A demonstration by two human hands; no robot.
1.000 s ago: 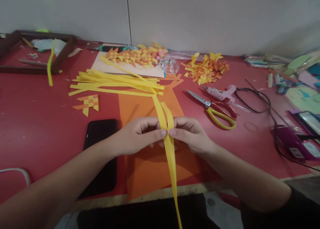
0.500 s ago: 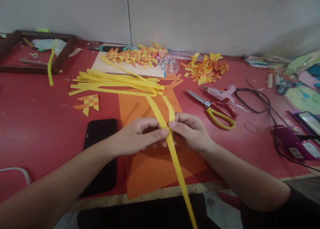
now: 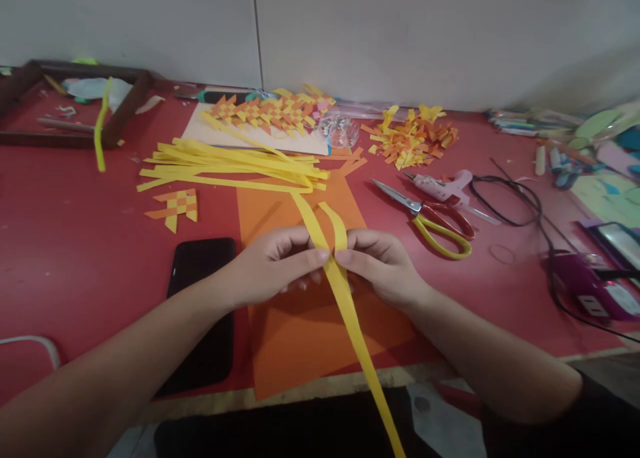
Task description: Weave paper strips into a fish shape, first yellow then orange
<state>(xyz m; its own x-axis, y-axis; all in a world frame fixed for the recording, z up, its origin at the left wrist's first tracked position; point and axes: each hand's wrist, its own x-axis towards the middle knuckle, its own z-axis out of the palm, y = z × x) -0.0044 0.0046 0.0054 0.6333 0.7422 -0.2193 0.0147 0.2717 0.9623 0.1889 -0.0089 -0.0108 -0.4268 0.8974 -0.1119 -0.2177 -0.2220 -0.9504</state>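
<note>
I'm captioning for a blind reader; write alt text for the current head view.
A person's left hand and right hand pinch ribbon-like yellow material over an orange sheet on a red table. A bundle of yellow strips lies beyond; scissors to the right, a black phone and a checkered piece to the left.

Plain yellow paper strips (image 3: 361, 341), orange sheet (image 3: 300, 358), orange-and-yellow checkered fish (image 3: 180, 207), red table (image 3: 75, 245), black phone (image 3: 211, 261)
</note>
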